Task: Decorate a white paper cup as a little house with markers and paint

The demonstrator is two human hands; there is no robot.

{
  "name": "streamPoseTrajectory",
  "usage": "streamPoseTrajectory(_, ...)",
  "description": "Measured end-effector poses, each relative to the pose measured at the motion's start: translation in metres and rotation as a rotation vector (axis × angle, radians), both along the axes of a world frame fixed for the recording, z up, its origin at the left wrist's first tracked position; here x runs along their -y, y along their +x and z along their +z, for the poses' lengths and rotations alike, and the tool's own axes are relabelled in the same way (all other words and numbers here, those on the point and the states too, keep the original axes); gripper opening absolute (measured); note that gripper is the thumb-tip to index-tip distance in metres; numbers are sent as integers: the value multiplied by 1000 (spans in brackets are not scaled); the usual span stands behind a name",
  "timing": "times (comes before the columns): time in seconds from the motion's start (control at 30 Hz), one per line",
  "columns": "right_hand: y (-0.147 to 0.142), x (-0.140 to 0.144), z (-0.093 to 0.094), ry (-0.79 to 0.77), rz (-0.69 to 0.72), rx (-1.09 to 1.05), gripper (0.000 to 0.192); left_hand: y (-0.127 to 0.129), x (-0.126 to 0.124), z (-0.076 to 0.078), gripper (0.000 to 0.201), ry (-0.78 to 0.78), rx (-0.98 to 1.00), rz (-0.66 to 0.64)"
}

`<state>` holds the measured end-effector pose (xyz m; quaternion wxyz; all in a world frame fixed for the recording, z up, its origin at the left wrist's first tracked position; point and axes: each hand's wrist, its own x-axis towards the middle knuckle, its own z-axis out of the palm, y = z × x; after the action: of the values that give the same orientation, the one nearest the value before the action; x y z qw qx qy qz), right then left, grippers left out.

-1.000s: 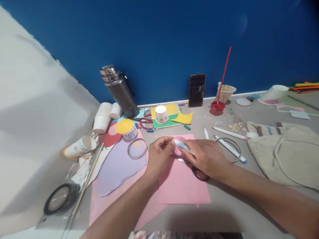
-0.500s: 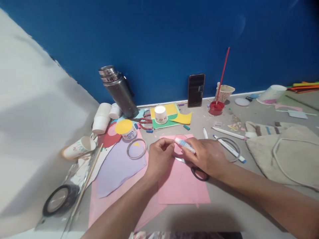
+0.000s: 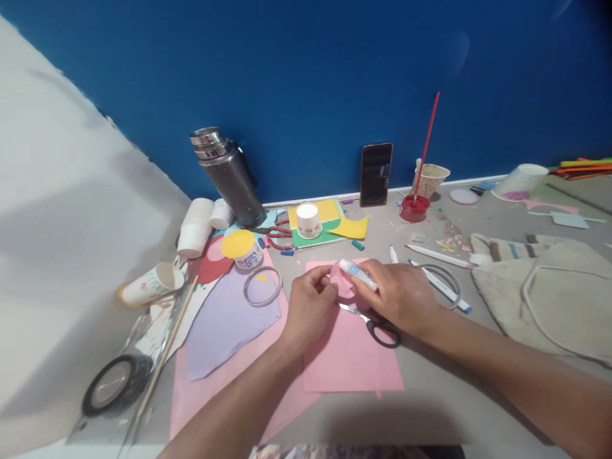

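My right hand (image 3: 399,294) holds a small white glue tube with a blue label (image 3: 358,273), its tip pointing up and left. My left hand (image 3: 310,305) pinches a small pink paper circle (image 3: 342,282) lifted just above the pink sheet (image 3: 349,350). The two hands almost touch over the sheet. Black-handled scissors (image 3: 377,326) lie on the pink sheet, partly under my right hand.
A lilac paper piece (image 3: 224,322), a tape ring (image 3: 262,285), paper cups (image 3: 152,282) and a black tape roll (image 3: 112,381) lie left. A steel flask (image 3: 229,175), phone (image 3: 376,173) and red paint pot with brush (image 3: 414,207) stand at the blue wall. Markers (image 3: 437,280) and a cloth bag (image 3: 549,299) lie right.
The pink circle has come up off the sheet into my left fingers. My right hand has moved slightly up and right with the glue tube, uncovering the scissors' blades.
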<state>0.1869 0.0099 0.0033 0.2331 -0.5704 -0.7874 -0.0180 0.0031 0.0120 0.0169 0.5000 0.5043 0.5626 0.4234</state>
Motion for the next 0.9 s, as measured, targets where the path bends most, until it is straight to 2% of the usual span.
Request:
streamPoseTrajectory(0.17, 4, -4, 8, -217, -11, -558, 37, -2, -5, -4, 38, -118, 175, 36)
streamPoseTrajectory(0.3, 10, -17, 7, -409, 9, -989, 46, -2, -6, -4, 42, -190, 307, 40)
streamPoseTrajectory(0.43, 13, -29, 1, -573, -59, -1321, 54, -1, -5, -4, 40, -234, 437, 17)
streamPoseTrajectory(0.57, 12, -30, -2, -653, -95, -1452, 53, -3, -6, -6, 37, -237, 436, 22)
streamPoseTrajectory(0.7, 13, -30, -1, -719, -70, -1501, 53, -4, -6, -4, 32, -177, 262, 32)
streamPoseTrajectory(0.8, 16, -32, 2, -707, -73, -1556, 56, -3, -5, -1, 24, -68, 108, 53)
streamPoseTrajectory(0.9, 19, -35, 6, -652, -88, -1591, 59, -1, -5, 0, 21, -106, 105, 15)
